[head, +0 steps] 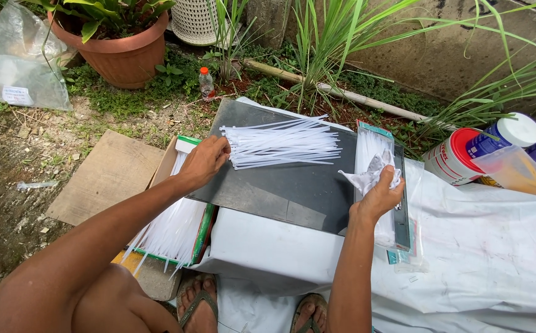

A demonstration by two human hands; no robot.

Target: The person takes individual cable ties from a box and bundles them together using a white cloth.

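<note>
Two hands at work over one dark board [280, 185], and we list the scene from left to right. Clear bag [12, 58] on the soil, far left; clay pot [120, 52] with a plant behind it; cardboard sheet [104, 179] flat on the ground. Next, an open box [178, 225] of white ties, standing at the board's left edge, ties spilling past its lower end. Our left hand [203, 161] rests at the near end of the tie bundle [283, 143], fingers curled down onto the tie heads; whether it truly pinches them we cannot tell. The bundle lies loose across the board, fanned, unbound. Our right hand [379, 196] is closed around a crumpled white wrapper [371, 176], above a clear packet [374, 185] of more ties on the board's right edge. Beyond, on the white cloth [496, 246]: red-lidded tub [452, 157] lying on its side, two blue jars [505, 137]. Risks, as we judge them: the loose bundle could scatter or slide off onto the dirt if nudged; the board overhangs its support and might tip under pressure; the tub may roll.
</note>
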